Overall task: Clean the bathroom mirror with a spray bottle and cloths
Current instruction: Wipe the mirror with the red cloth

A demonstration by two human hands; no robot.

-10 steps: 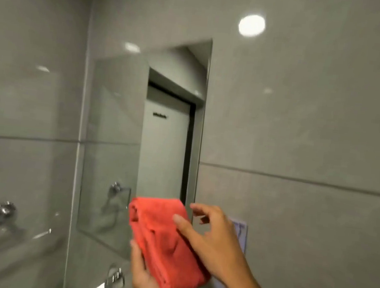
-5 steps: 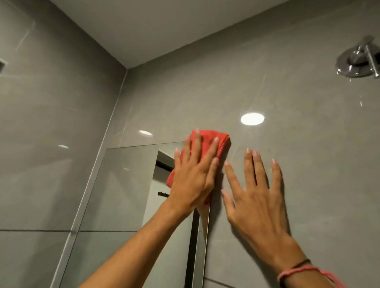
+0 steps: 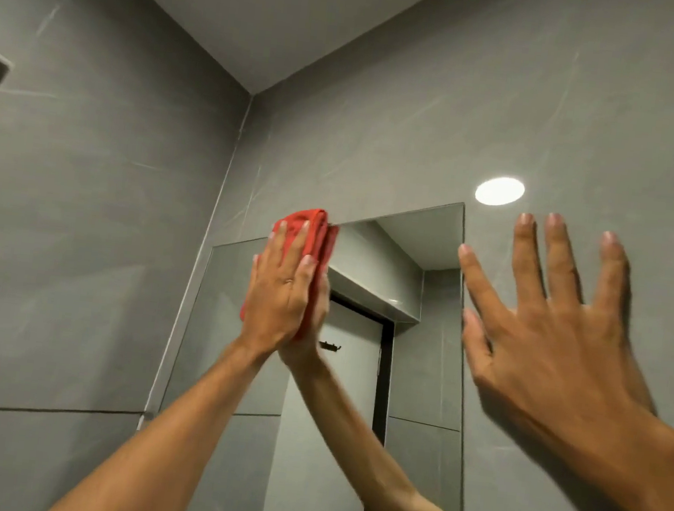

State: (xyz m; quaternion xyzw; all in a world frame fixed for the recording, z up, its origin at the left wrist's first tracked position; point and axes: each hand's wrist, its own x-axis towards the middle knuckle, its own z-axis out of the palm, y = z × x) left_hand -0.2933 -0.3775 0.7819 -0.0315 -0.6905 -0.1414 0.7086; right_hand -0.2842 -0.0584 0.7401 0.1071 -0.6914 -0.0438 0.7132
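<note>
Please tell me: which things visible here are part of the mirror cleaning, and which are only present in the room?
Part of the job:
mirror
red cloth, pressed flat on the mirror's top edge by the left hand

Only present:
right hand, spread open by the wall tiles
ceiling
light reflection

No spray bottle is visible.

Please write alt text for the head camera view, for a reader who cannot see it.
A left hand presses a folded red cloth flat against the top edge of a wall mirror. The right hand is spread open on the grey tiled wall beside it.
</note>
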